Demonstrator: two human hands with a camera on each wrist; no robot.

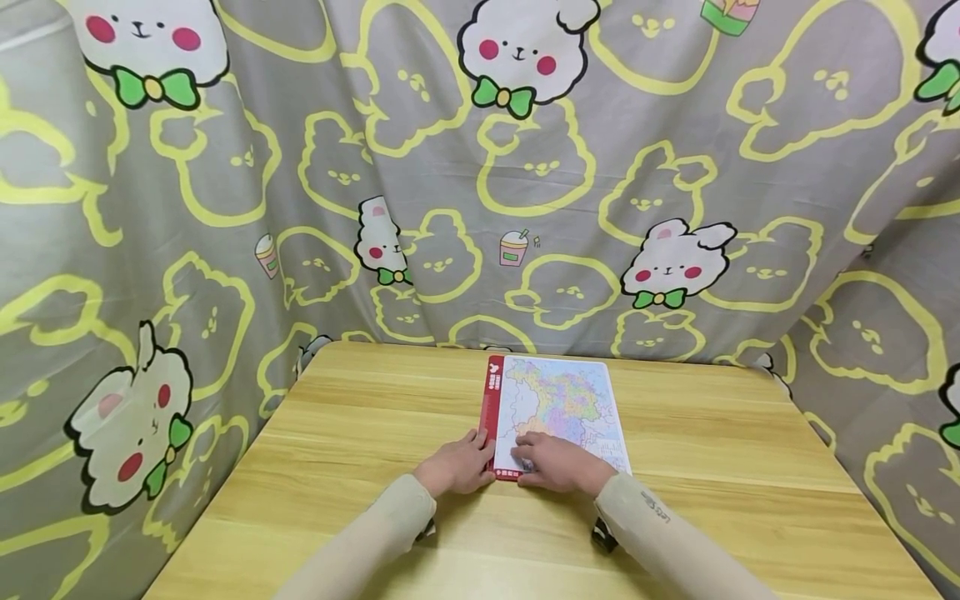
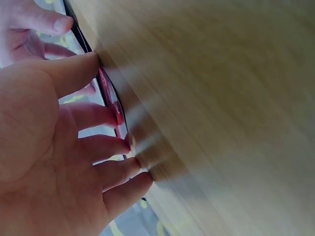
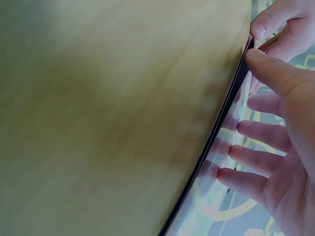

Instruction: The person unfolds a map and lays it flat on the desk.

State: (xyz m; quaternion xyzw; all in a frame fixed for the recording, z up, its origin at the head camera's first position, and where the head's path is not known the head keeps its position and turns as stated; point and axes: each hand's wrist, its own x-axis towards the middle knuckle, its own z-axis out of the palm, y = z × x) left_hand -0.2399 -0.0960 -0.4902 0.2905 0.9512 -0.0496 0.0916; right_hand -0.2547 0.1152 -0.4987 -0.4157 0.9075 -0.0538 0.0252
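Observation:
A flat, glossy map board [image 1: 562,400] with a red left border lies on the wooden table. Its coloured map faces up. My left hand [image 1: 457,462] is at the near left corner, its fingers along the red border and onto the table. In the left wrist view those fingers [image 2: 106,147] are slightly bent and spread beside the board's edge. My right hand [image 1: 558,462] rests on the lower part of the map. In the right wrist view its fingertips meet their reflections on the shiny surface, and the thumb [image 3: 268,69] touches the near edge.
The wooden table [image 1: 360,417] extends on both sides of the board and towards me. A grey curtain [image 1: 435,167] with yellow outlines and white cartoon animals hangs behind the table and along its sides.

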